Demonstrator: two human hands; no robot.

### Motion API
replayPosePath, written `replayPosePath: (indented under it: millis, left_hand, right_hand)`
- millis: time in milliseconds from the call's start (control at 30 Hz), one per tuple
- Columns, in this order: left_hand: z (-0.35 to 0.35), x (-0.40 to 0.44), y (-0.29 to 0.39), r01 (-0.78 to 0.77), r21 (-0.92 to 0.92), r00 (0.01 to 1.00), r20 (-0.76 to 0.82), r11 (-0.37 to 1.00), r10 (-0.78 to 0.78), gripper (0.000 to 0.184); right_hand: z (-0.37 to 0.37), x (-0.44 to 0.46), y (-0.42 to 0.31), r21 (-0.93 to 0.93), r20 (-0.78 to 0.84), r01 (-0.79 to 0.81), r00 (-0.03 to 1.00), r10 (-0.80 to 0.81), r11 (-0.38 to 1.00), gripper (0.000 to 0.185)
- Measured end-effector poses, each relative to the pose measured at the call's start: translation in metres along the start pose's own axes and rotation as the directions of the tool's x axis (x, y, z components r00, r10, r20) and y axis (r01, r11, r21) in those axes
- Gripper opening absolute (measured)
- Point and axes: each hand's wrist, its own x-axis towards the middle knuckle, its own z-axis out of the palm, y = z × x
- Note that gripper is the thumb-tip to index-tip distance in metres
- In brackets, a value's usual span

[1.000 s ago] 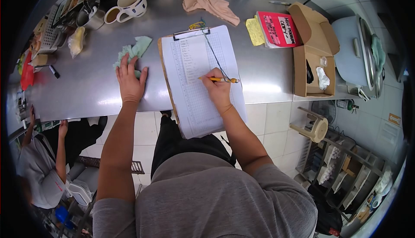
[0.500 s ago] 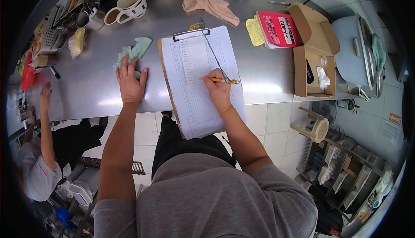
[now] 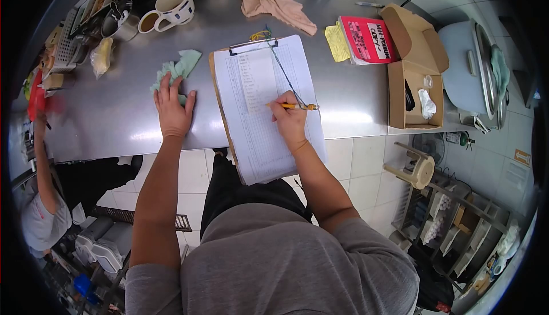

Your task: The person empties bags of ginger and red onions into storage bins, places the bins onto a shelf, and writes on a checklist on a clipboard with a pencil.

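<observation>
My right hand (image 3: 290, 121) is closed around a yellow pencil (image 3: 297, 107), its tip on the written list (image 3: 255, 80) on the clipboard. A blue-green string runs from the pencil to the metal clip (image 3: 253, 45). Gridded sheets (image 3: 269, 155) lie beneath the list, and the clipboard's lower end reaches past the counter edge. Left of the clipboard, my left hand (image 3: 174, 112) rests flat with fingers spread, its fingertips on a crumpled green cloth (image 3: 186, 63).
Behind are two cups (image 3: 173, 5) and a pink cloth (image 3: 274, 9). To the right are a red book (image 3: 367, 39), an open cardboard box (image 3: 414, 94) and a large lidded pot (image 3: 466, 66). Another person (image 3: 46, 206) stands at the far left, reaching over the steel counter (image 3: 349, 94).
The other person's arm has reached forward to the red item at the far left, which now looks blurred. My pencil tip has shifted slightly right; my left hand has stayed in place.
</observation>
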Motion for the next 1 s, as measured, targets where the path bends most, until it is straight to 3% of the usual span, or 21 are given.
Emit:
replayPosePath:
  millis: [233,333,433,633,1000]
  left_hand:
    - [0.000,0.000,0.000,0.008,0.001,1.000,-0.002,1.000,-0.008,0.047]
    - [-0.001,0.000,0.001,0.006,0.001,1.000,-0.002,1.000,-0.006,0.047]
    - [-0.001,0.000,0.000,0.007,-0.004,1.000,-0.002,1.000,-0.007,0.047]
    - [-0.002,-0.001,0.001,0.001,-0.005,1.000,-0.005,1.000,-0.001,0.046]
    - [-0.002,0.001,0.003,-0.001,0.008,1.000,0.011,1.000,0.001,0.045]
  right_hand:
    - [-0.003,0.003,-0.003,0.016,0.020,-0.057,0.998,0.056,0.998,0.016]
    - [-0.006,0.004,-0.018,0.119,0.002,-0.183,0.983,0.184,0.976,0.017]
    - [-0.007,0.003,-0.019,0.001,0.046,-0.060,0.997,0.060,0.998,0.017]
    - [-0.009,0.002,-0.016,0.021,0.069,-0.079,0.995,0.077,0.997,0.017]
    - [-0.011,0.004,0.000,-0.017,0.104,0.041,0.994,-0.039,0.999,0.015]
